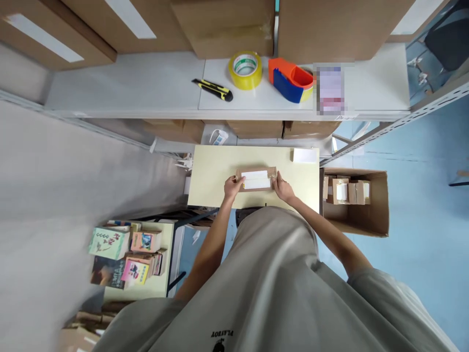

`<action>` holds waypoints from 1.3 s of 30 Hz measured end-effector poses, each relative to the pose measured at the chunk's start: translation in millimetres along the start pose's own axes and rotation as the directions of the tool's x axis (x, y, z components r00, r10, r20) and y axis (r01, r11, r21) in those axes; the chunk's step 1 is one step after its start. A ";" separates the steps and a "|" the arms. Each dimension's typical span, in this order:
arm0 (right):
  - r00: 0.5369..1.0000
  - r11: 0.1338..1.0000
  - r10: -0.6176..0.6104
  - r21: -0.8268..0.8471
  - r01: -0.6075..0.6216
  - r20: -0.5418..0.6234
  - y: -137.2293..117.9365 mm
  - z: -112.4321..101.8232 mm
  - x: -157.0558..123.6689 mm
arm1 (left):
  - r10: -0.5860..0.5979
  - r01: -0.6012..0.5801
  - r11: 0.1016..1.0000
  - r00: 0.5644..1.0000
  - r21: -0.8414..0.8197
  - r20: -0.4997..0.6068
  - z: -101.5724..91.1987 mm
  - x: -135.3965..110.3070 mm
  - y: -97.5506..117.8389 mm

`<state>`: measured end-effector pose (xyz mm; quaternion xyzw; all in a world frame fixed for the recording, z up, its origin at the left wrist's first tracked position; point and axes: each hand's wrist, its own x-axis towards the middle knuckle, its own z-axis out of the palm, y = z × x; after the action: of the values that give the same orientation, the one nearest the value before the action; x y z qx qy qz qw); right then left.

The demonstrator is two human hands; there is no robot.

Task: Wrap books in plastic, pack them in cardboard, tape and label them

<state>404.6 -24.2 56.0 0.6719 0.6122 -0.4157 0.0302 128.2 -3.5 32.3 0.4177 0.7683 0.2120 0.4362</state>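
A small brown cardboard box with white labels on its top face is held over the pale yellow table. Clear tape shows at its ends. My left hand grips the box's left end, thumb on top near the label. At the opposite end, my right hand is closed on the right side with the thumb pointing up. The fingers beneath the box are hidden. Whether the box touches the table I cannot tell.
A white stack of labels lies at the table's back right. On the shelf are a box cutter, a tape roll and a tape dispenser. An open carton holding small parcels stands right; books are stacked left.
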 end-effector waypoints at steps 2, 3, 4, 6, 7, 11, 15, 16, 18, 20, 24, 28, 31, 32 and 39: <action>0.999 0.999 -0.035 0.021 0.035 -0.019 8.0 2.7 4.9 | -0.030 0.030 0.992 1.000 -0.121 0.004 -1.7 -6.0 -16.3; 0.998 0.998 -0.053 0.041 0.055 -0.032 12.4 6.1 6.5 | -0.046 0.043 0.983 0.999 -0.179 -0.013 -2.1 -10.8 -24.2; 0.996 0.995 -0.072 0.065 0.074 -0.045 16.9 10.4 8.1 | -0.049 0.043 0.973 0.999 -0.227 -0.023 -2.1 -16.6 -31.5; 0.993 0.987 -0.102 0.117 0.109 -0.061 25.7 18.9 12.0 | -0.038 0.025 0.957 0.999 -0.290 -0.037 -1.2 -29.1 -43.1; 0.991 0.983 -0.113 0.140 0.121 -0.065 29.9 22.3 14.8 | -0.026 0.013 0.954 0.999 -0.299 -0.038 -0.5 -34.8 -47.2; 0.985 0.959 -0.151 0.227 0.167 -0.086 45.7 27.0 27.3 | 0.053 -0.054 0.976 0.999 -0.211 -0.008 1.3 -45.2 -53.3; 0.914 0.890 -0.278 0.279 0.362 -0.297 67.6 19.8 31.4 | 0.182 -0.160 0.956 0.981 -0.245 0.073 8.4 -35.0 -49.3; 0.888 0.879 -0.290 0.267 0.394 -0.357 74.3 17.4 31.0 | 0.195 -0.174 0.953 0.979 -0.250 0.063 12.7 -31.2 -47.6; 0.863 0.880 -0.277 0.250 0.405 -0.423 87.8 13.7 29.3 | 0.187 -0.185 0.958 0.982 -0.220 -0.012 24.2 -23.9 -43.9; 0.876 0.892 -0.240 0.261 0.369 -0.419 99.7 13.6 27.6 | 0.172 -0.187 0.967 0.980 -0.173 -0.099 37.8 -18.6 -41.0; 0.923 0.897 -0.188 0.324 0.301 -0.336 114.7 26.8 24.2 | 0.088 -0.094 0.995 0.988 -0.041 -0.126 57.2 -15.2 -43.0; 0.954 0.875 -0.154 0.414 0.253 -0.258 121.6 44.1 18.9 | 0.033 -0.033 0.999 0.999 0.006 -0.039 55.0 -20.2 -56.3; 0.962 0.861 -0.113 0.458 0.219 -0.248 128.7 45.1 17.8 | 0.032 -0.032 0.999 0.998 0.004 -0.055 44.1 -25.0 -66.4; 0.961 0.860 -0.090 0.467 0.207 -0.260 132.0 42.1 19.3 | 0.046 -0.046 0.999 0.995 0.006 -0.086 40.2 -25.7 -68.4; 0.895 0.873 0.154 0.481 0.075 -0.419 160.6 -10.2 60.7 | 0.338 -0.313 0.939 0.918 0.143 -0.207 34.8 -12.4 -40.3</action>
<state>540.2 -10.1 -48.7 0.7471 0.4644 -0.3907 -0.2711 142.6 -37.7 -7.8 0.5355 0.7432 0.2866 0.2807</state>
